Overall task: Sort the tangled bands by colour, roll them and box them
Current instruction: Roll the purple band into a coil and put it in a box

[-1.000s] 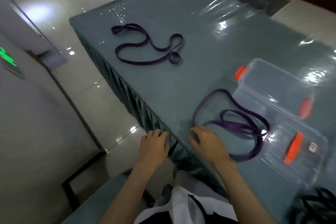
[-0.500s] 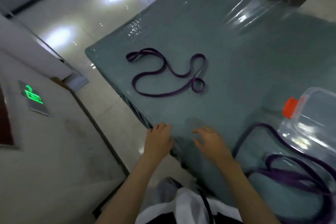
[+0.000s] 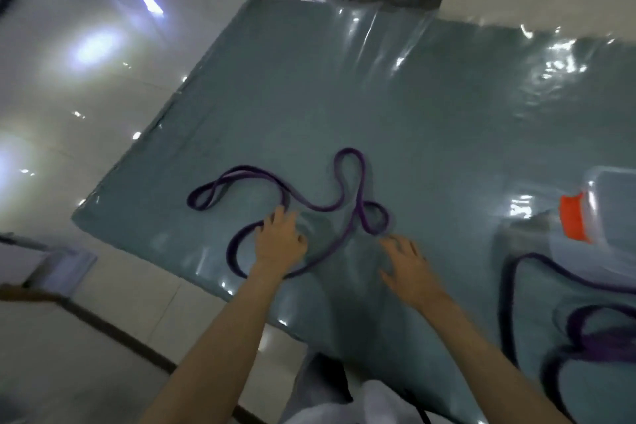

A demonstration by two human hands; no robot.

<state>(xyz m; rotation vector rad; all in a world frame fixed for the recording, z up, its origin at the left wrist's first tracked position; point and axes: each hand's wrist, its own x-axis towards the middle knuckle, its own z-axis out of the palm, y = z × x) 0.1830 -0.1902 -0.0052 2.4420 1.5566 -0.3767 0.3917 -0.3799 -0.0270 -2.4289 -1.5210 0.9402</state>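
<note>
A long purple band lies in loose loops on the grey-green table. My left hand is stretched out over the band's near loop, its fingers reaching the strap; whether they grip it I cannot tell. My right hand hovers with spread fingers just right of the band's small right loop, holding nothing. A second purple band lies bunched at the lower right. The clear plastic box with an orange latch stands at the right edge of the view.
The table is covered by glossy clear film and its left edge drops to a shiny tiled floor. A broad stretch of table lies beyond the band. My white clothing shows at the bottom.
Both hands have left the table's near edge and reached forward to the far purple band. The view has swung left, pushing the box and the second band to the right edge.
</note>
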